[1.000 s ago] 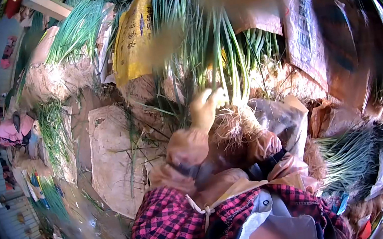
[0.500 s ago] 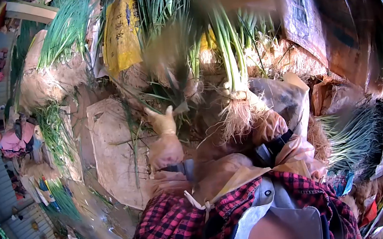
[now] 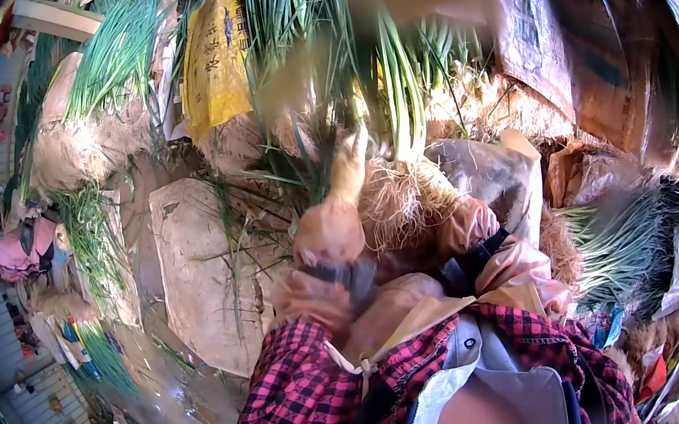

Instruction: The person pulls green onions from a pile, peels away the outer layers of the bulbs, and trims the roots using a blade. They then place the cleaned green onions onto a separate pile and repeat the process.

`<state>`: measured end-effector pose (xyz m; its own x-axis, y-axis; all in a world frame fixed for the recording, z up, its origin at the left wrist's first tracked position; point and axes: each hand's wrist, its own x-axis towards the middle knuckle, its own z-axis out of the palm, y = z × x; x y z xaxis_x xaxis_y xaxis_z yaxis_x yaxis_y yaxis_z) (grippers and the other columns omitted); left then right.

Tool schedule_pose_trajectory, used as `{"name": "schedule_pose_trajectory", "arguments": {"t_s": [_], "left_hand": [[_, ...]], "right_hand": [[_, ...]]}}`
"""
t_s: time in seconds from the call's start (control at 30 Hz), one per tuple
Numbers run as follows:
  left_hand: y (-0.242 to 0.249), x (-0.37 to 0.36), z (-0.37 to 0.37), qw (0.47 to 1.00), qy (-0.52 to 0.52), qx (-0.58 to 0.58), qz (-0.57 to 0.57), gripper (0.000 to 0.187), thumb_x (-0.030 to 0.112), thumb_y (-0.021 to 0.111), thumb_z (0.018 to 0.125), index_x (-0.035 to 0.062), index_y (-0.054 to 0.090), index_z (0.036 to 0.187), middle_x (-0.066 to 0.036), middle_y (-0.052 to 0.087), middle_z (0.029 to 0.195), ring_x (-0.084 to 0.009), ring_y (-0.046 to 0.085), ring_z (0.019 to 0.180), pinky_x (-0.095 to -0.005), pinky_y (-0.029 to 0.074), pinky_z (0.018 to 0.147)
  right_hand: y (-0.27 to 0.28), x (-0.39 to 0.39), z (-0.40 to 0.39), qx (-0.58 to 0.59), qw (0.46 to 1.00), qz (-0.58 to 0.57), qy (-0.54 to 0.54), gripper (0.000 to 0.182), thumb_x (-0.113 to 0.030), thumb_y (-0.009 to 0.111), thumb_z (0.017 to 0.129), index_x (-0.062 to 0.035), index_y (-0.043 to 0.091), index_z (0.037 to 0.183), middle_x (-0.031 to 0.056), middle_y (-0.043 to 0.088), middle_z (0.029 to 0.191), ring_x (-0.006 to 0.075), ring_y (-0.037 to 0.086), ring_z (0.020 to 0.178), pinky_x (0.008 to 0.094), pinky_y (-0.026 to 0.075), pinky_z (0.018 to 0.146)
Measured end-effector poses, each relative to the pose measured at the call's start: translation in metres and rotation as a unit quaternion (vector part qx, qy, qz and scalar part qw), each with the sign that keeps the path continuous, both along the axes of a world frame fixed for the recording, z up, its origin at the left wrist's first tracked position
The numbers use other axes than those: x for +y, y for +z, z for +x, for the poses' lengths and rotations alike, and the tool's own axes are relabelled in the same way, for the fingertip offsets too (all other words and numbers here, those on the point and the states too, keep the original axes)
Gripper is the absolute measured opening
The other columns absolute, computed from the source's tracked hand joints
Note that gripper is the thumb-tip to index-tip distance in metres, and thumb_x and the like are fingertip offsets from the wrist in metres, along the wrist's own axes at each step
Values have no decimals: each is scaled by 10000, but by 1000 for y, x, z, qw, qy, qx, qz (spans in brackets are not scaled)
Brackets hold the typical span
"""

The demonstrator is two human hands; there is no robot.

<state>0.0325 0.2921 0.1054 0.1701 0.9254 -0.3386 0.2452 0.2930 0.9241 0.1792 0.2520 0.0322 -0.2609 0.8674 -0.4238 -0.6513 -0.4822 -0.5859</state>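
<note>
A bunch of scallions (image 3: 403,106) stands before me, white stems and green leaves pointing away, its pale tangled roots (image 3: 404,202) toward my body. My right hand (image 3: 447,184), in a pale glove, is closed around the root end and mostly hidden by the roots. My left hand (image 3: 345,167), gloved too, is just left of the bunch, reaching forward beside the stems. Its fingers are blurred, and I cannot see whether they grip anything. Long brownish sleeve covers (image 3: 329,233) reach up both forearms.
More scallions (image 3: 463,97) lie in a row ahead, with a yellow printed sack (image 3: 215,55) among them. A flattened pale sack (image 3: 203,267) lies to the left. Another scallion pile (image 3: 625,244) is at right. A person in pink (image 3: 24,246) is at far left. Blurred smudges cover parts of the view.
My left hand has moved right and forward, from spread fingers over the ground to beside the bunch. The bunch's roots have shifted slightly left and up.
</note>
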Motion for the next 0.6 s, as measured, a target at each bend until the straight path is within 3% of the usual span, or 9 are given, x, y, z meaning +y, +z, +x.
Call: {"name": "schedule_pose_trajectory", "arguments": {"t_s": [0.03,0.1,0.17,0.23,0.33,0.43,0.5,0.57,0.6], "left_hand": [[-26,21,-1,1000,3,-21,-19,568,515,490,847,52,541,1173,-154,525,1215,-265,482,1139,-330,387,939],[-95,57,-2,997,-29,-19,-65,509,418,607,798,49,561,1145,-135,585,1133,-238,571,1011,-297,438,868],[20,46,25,967,29,238,80,351,282,678,740,81,626,1023,-97,665,916,-195,630,813,-271,480,778],[10,42,36,957,90,239,140,275,206,688,727,52,602,938,-119,650,825,-120,599,615,-220,499,531],[-7,37,40,995,90,0,-30,323,188,682,756,27,568,1012,-107,640,791,-130,568,529,-263,493,415],[-6,58,24,999,24,-32,6,432,255,649,798,34,545,1154,-74,656,893,-118,592,571,-213,490,499],[0,47,34,967,114,185,130,319,277,649,799,84,622,1051,-46,658,754,-114,559,522,-246,487,503],[7,33,37,948,51,263,170,243,288,647,797,98,646,949,-18,632,656,-127,567,531,-255,494,538],[7,23,40,948,56,244,195,145,237,647,799,99,649,841,-11,615,638,-134,574,542,-249,491,537]], "right_hand": [[-12,4,0,-54,998,-7,15,172,-74,593,813,15,567,958,93,597,817,164,571,662,275,502,597],[13,-5,4,47,998,-15,-24,152,-68,578,821,14,563,948,82,586,805,152,557,629,271,486,549],[29,-8,8,48,999,-8,-7,157,-71,562,829,14,554,961,83,580,797,157,553,625,271,483,548],[34,-11,11,43,999,-6,-4,163,-74,547,837,15,544,974,84,574,790,163,549,621,270,479,546],[36,-10,12,39,999,1,7,172,-78,523,849,15,529,993,84,565,779,171,542,614,269,474,544],[37,-8,7,35,999,4,33,181,-83,500,860,16,515,1012,85,556,768,179,536,608,268,468,542],[40,-6,5,25,999,7,47,188,-86,484,868,16,505,1025,86,550,760,184,531,604,267,465,541],[18,3,2,20,999,6,45,191,-87,476,872,16,501,1031,86,547,756,187,529,602,267,463,540],[-17,10,1,-280,937,206,33,187,-89,475,875,16,503,1027,88,550,765,185,534,621,268,460,547]]}}
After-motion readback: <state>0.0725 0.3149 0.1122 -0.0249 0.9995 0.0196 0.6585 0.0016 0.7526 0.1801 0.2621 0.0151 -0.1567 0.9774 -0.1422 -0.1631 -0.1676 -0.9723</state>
